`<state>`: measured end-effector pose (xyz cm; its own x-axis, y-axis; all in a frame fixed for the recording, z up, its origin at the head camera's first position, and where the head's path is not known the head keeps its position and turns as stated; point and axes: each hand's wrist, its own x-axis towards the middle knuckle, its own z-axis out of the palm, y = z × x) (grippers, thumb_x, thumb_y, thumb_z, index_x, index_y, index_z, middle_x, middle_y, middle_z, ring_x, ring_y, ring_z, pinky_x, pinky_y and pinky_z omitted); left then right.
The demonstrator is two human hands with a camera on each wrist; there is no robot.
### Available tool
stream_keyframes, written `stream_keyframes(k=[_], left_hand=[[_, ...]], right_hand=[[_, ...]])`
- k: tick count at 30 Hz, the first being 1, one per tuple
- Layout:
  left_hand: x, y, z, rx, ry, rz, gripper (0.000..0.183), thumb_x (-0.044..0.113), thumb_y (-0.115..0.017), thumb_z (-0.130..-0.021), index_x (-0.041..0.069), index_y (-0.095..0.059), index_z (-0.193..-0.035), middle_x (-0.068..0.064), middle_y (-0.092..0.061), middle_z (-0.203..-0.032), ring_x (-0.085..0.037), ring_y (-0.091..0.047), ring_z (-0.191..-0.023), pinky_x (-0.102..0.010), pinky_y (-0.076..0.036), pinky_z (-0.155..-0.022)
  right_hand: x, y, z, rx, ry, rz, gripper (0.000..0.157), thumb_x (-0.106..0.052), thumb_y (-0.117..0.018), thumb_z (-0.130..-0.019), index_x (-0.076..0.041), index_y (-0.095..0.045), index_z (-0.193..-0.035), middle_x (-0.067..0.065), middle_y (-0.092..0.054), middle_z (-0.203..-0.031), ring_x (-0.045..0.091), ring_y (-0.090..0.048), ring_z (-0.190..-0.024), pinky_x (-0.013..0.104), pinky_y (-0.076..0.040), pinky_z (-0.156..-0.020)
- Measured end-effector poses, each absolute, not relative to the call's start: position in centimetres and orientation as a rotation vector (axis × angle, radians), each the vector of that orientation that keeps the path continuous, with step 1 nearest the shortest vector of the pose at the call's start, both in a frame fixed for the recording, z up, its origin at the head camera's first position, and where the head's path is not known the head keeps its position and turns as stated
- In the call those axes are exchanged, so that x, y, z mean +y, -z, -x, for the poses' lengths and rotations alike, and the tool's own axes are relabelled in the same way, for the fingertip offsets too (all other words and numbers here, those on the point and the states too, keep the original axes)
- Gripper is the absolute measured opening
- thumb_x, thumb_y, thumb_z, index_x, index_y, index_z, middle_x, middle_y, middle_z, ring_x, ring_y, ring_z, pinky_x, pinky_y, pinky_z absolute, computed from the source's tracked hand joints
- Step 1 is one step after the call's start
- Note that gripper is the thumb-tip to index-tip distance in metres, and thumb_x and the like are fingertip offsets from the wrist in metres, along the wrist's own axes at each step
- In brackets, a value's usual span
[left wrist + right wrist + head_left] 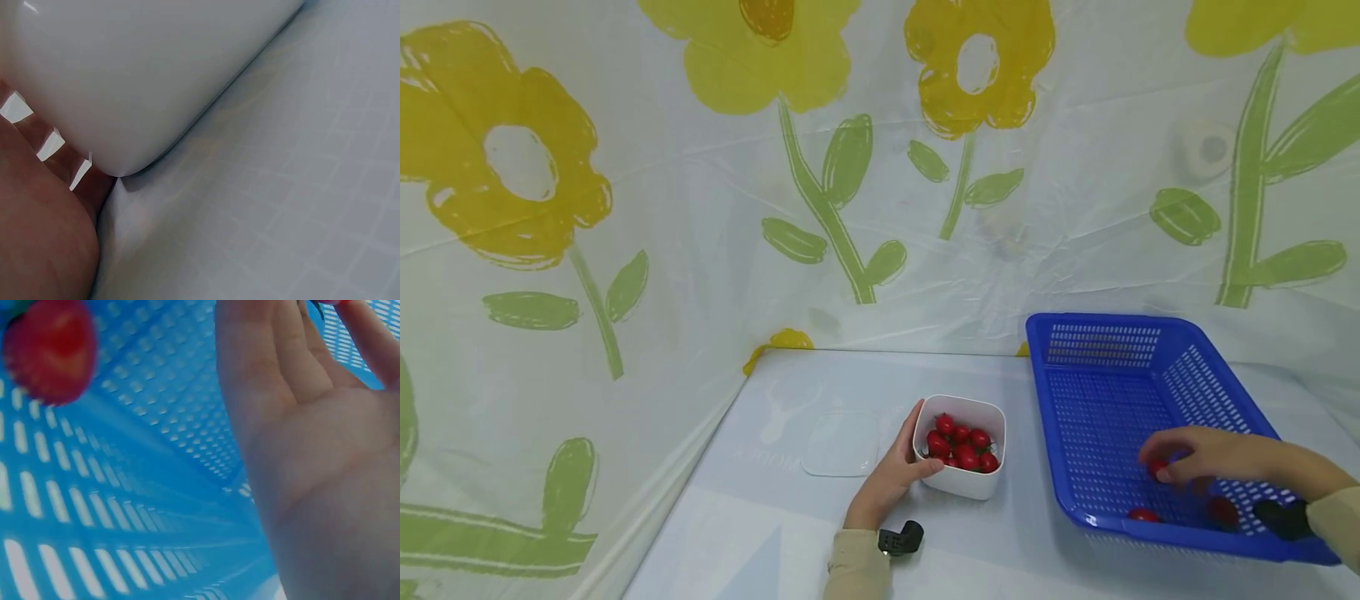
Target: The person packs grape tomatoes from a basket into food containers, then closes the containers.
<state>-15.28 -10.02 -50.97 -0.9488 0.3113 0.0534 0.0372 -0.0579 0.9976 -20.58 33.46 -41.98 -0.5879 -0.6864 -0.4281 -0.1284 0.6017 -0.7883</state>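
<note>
My left hand (893, 471) grips a white square container (961, 482) from its left side, the thumb on its front rim and the fingers along the side wall. Inside the container lie several red cherry tomatoes (964, 455). In the left wrist view, the fingers (53, 147) curve behind the container's smooth wall (137, 75). My right hand (1213, 454) reaches into a blue plastic basket (1105, 400) and pinches a cherry tomato (1157, 469) between thumb and fingers. Another cherry tomato (1144, 515) lies by the basket's near wall; one more (1222, 512) sits below the hand.
A clear square lid (841, 444) lies on the pale table (752, 508) left of the container. Behind the table hangs a white curtain (700, 275) with yellow flowers. Each wrist wears a small black device (901, 538).
</note>
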Motion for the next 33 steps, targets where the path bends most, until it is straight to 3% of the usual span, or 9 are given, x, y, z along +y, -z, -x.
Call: stream_keyframes(k=[6, 12, 16, 22, 25, 31, 33], left_hand=[[-10.1, 50.7, 15.1, 2.012, -2.106, -0.368, 0.079, 0.018, -0.064, -0.082, 0.044, -0.015, -0.138, 0.017, -0.020, -0.141, -0.010, -0.015, -0.131, -0.040, -0.019, -0.105], [-10.1, 49.2, 14.4, 2.002, -2.095, -0.362, 0.080, 0.019, -0.063, -0.082, 0.037, -0.012, -0.142, 0.013, -0.019, -0.143, -0.014, -0.013, -0.132, -0.043, -0.019, -0.104], [-10.0, 48.5, 14.1, 2.026, -2.076, -0.357, 0.080, 0.019, -0.063, -0.083, 0.035, -0.012, -0.142, 0.010, -0.019, -0.144, -0.015, -0.013, -0.132, -0.043, -0.020, -0.104], [-10.0, 48.6, 14.2, 2.002, -2.100, -0.368, 0.081, 0.017, -0.064, -0.082, 0.036, -0.013, -0.142, 0.008, -0.019, -0.144, -0.016, -0.013, -0.132, -0.043, -0.019, -0.104], [-9.9, 48.6, 14.2, 2.003, -2.098, -0.356, 0.080, 0.017, -0.063, -0.082, 0.036, -0.013, -0.142, 0.007, -0.019, -0.145, -0.017, -0.013, -0.132, -0.044, -0.020, -0.104], [-10.0, 49.0, 14.4, 1.999, -2.104, -0.348, 0.080, 0.017, -0.063, -0.082, 0.037, -0.014, -0.141, 0.010, -0.019, -0.144, -0.015, -0.013, -0.132, -0.044, -0.019, -0.104], [-10.0, 49.6, 14.6, 1.993, -2.115, -0.350, 0.079, 0.017, -0.063, -0.082, 0.039, -0.015, -0.140, 0.012, -0.019, -0.143, -0.015, -0.013, -0.132, -0.045, -0.019, -0.104]], right_hand=[[32.5, 40.6, 20.0, 2.132, 0.935, 0.711, 0.038, -0.017, -0.054, -0.088, 0.002, -0.048, -0.120, 0.015, -0.054, -0.101, 0.023, -0.055, -0.073, 0.031, -0.048, -0.059], [31.1, 39.4, 19.2, 2.219, 0.907, 0.770, 0.035, -0.021, -0.057, -0.087, -0.007, -0.051, -0.118, 0.015, -0.053, -0.110, 0.016, -0.056, -0.087, 0.033, -0.050, -0.069], [30.2, 38.9, 18.5, 2.305, 0.890, 0.830, 0.033, -0.024, -0.059, -0.086, -0.011, -0.054, -0.116, 0.008, -0.056, -0.105, 0.012, -0.056, -0.087, 0.034, -0.051, -0.070], [28.7, 38.2, 17.3, 2.429, 0.896, 0.924, 0.029, -0.026, -0.058, -0.086, -0.020, -0.055, -0.114, 0.002, -0.055, -0.103, 0.008, -0.052, -0.086, 0.024, -0.048, -0.068], [27.8, 37.9, 16.7, 2.485, 0.952, 0.925, 0.029, -0.026, -0.058, -0.086, -0.021, -0.054, -0.115, 0.004, -0.054, -0.107, 0.011, -0.052, -0.090, 0.023, -0.048, -0.070], [25.3, 37.7, 15.8, 2.640, 1.104, 0.828, 0.034, -0.028, -0.059, -0.086, -0.018, -0.052, -0.118, 0.007, -0.054, -0.112, 0.026, -0.056, -0.095, 0.033, -0.052, -0.070], [24.2, 37.8, 15.5, 2.668, 1.170, 0.778, 0.035, -0.030, -0.059, -0.085, -0.021, -0.052, -0.118, 0.005, -0.054, -0.112, 0.024, -0.056, -0.095, 0.033, -0.052, -0.071]])
